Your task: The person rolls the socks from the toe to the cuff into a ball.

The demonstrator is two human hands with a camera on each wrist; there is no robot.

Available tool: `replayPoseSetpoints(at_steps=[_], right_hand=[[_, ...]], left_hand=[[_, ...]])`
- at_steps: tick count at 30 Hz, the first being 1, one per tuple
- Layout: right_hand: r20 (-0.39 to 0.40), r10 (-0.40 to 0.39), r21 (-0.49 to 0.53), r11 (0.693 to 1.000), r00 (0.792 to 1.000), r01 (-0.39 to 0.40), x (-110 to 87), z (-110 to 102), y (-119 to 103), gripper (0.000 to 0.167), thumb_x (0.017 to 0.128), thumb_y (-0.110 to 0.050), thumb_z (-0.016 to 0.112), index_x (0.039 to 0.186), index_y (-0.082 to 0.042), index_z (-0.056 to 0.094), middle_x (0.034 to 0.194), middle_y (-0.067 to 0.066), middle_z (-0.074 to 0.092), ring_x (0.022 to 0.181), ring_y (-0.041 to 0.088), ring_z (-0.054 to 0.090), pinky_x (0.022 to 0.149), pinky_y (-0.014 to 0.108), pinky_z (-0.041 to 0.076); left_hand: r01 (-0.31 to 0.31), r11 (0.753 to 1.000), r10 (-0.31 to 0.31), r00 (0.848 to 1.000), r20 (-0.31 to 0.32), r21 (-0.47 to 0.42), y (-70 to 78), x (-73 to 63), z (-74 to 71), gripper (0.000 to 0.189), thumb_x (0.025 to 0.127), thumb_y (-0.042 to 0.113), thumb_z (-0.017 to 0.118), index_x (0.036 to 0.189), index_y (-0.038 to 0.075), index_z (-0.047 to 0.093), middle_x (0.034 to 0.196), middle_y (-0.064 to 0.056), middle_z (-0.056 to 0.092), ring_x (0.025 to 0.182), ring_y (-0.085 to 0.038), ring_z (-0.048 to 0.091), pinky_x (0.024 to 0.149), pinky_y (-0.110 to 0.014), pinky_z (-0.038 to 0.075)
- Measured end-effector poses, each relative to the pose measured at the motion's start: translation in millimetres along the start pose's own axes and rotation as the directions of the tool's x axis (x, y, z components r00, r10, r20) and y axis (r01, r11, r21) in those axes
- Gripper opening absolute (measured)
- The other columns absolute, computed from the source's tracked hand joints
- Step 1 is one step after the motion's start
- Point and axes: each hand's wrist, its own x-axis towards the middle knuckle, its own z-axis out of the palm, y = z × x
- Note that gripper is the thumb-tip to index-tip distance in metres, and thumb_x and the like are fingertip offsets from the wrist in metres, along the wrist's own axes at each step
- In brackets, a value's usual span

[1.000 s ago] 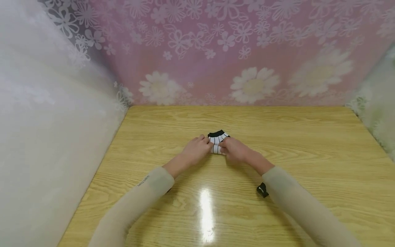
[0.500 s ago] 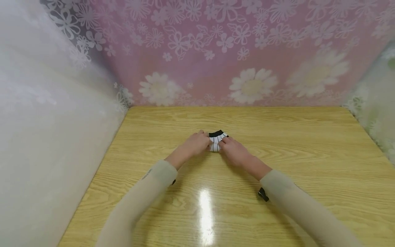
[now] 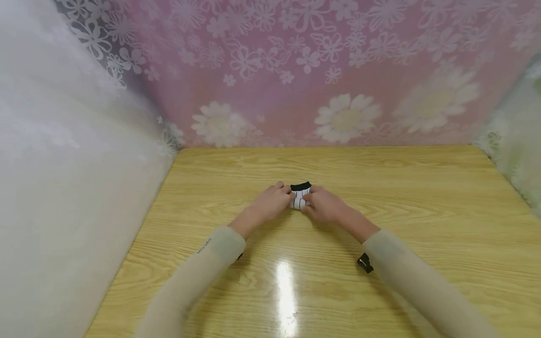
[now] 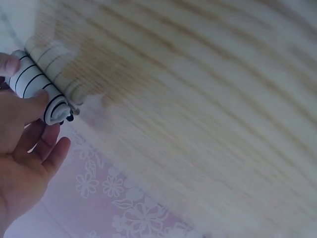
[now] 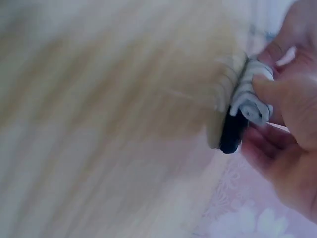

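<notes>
A white sock [image 3: 301,199] with thin black stripes and a black cuff [image 3: 301,186] lies partly rolled on the table, its cuff toward the back wall. My left hand [image 3: 274,202] pinches the left end of the roll, and my right hand [image 3: 325,204] pinches the right end. In the left wrist view the rolled sock [image 4: 35,84] shows a spiral end, with the thumb pressed on top. The right wrist view has the roll [image 5: 252,91] under the thumb and the flat black cuff [image 5: 234,131] beyond it. Some fingers are hidden behind the roll.
The wood-grain table [image 3: 422,202] spreads out around both hands. A pink flowered backdrop [image 3: 279,103] rises along its back edge, with a pale sheet [image 3: 76,188] on the left. Black straps [image 3: 365,263] hang under the wrists.
The sock has grown shorter from front to back, with less of its white part lying flat. Both hands have shifted slightly and keep their pinch on its ends.
</notes>
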Motion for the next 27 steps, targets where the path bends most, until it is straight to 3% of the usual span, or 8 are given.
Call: replayPoseSetpoints(at_steps=[5, 8, 13, 17, 20, 23, 25, 27], right_hand=[[-0.115, -0.111, -0.3, 0.951, 0.987, 0.072, -8.1, 2.4, -10.5, 0.019, 0.09, -0.006, 0.071, 0.104, 0.003, 0.065, 0.096, 0.015, 0.056, 0.087, 0.029, 0.056, 0.076, 0.039, 0.054], [-0.123, -0.103, -0.337, 0.94, 0.987, 0.057, -9.1, 5.8, -12.2, 0.015, 0.088, 0.0, 0.069, 0.102, 0.004, 0.065, 0.093, 0.016, 0.056, 0.085, 0.029, 0.056, 0.073, 0.038, 0.055], [-0.087, 0.019, -0.144, 0.989, 0.996, -0.032, -7.0, 7.7, -8.2, 0.015, 0.093, 0.0, 0.062, 0.106, 0.006, 0.067, 0.094, 0.016, 0.057, 0.084, 0.026, 0.057, 0.075, 0.038, 0.055], [-0.057, 0.062, 0.037, 0.997, 0.996, -0.06, -1.6, 5.5, 1.0, 0.01, 0.094, 0.001, 0.058, 0.097, 0.004, 0.067, 0.087, 0.013, 0.058, 0.078, 0.023, 0.055, 0.07, 0.035, 0.051], [0.014, 0.082, 0.222, 0.972, 0.996, -0.084, 1.2, 1.6, 10.3, 0.015, 0.097, -0.001, 0.055, 0.093, 0.004, 0.069, 0.069, 0.007, 0.051, 0.062, 0.016, 0.045, 0.058, 0.028, 0.041], [0.098, 0.103, 0.393, 0.91, 0.99, -0.134, 1.4, -3.2, 17.9, 0.022, 0.1, -0.003, 0.053, 0.105, 0.008, 0.071, 0.061, 0.004, 0.055, 0.051, 0.011, 0.035, 0.052, 0.025, 0.032], [0.122, 0.135, 0.458, 0.871, 0.983, -0.176, 0.1, -5.1, 19.3, 0.026, 0.101, -0.005, 0.054, 0.117, 0.009, 0.068, 0.066, 0.006, 0.063, 0.047, 0.011, 0.035, 0.051, 0.025, 0.033], [0.088, 0.16, 0.447, 0.876, 0.983, -0.183, -1.8, -4.9, 16.8, 0.026, 0.1, -0.006, 0.057, 0.118, 0.009, 0.068, 0.077, 0.011, 0.07, 0.051, 0.013, 0.042, 0.053, 0.026, 0.037]], left_hand=[[0.044, 0.998, -0.041, 0.997, 0.067, -0.042, 0.0, 8.3, -4.4, 0.022, 0.102, 0.013, 0.055, 0.119, 0.012, 0.069, 0.119, -0.007, 0.063, 0.11, -0.025, 0.053, 0.087, -0.035, 0.052], [0.06, 0.996, -0.054, 0.994, 0.1, -0.059, -0.5, 12.0, -6.7, 0.023, 0.102, 0.013, 0.056, 0.121, 0.013, 0.07, 0.122, -0.008, 0.063, 0.114, -0.026, 0.053, 0.09, -0.037, 0.052], [0.06, 0.993, -0.056, 0.998, 0.037, -0.099, -1.2, 11.1, -4.8, 0.022, 0.1, 0.012, 0.059, 0.119, 0.013, 0.071, 0.12, -0.008, 0.066, 0.112, -0.026, 0.057, 0.093, -0.035, 0.052], [0.04, 0.996, -0.043, 0.998, -0.036, -0.079, -0.2, 6.6, -3.6, 0.019, 0.099, 0.014, 0.062, 0.116, 0.013, 0.07, 0.117, -0.006, 0.065, 0.11, -0.023, 0.058, 0.091, -0.03, 0.053], [0.017, 0.999, -0.019, 0.999, -0.039, -0.037, 1.8, 5.3, -4.5, 0.02, 0.098, 0.017, 0.064, 0.117, 0.013, 0.07, 0.119, -0.005, 0.063, 0.112, -0.022, 0.056, 0.093, -0.028, 0.052], [0.007, 1.0, -0.008, 1.0, -0.018, -0.012, 2.9, 6.1, -4.8, 0.022, 0.098, 0.019, 0.064, 0.119, 0.012, 0.07, 0.121, -0.004, 0.063, 0.113, -0.021, 0.055, 0.095, -0.027, 0.05], [0.004, 1.0, -0.004, 1.0, -0.006, 0.002, 2.7, 7.2, -3.9, 0.024, 0.099, 0.02, 0.064, 0.121, 0.012, 0.069, 0.123, -0.004, 0.063, 0.114, -0.021, 0.054, 0.095, -0.027, 0.05], [0.004, 1.0, -0.004, 1.0, 0.003, 0.009, 2.1, 8.4, -2.1, 0.025, 0.099, 0.02, 0.063, 0.123, 0.012, 0.068, 0.124, -0.004, 0.063, 0.114, -0.021, 0.055, 0.095, -0.028, 0.051]])
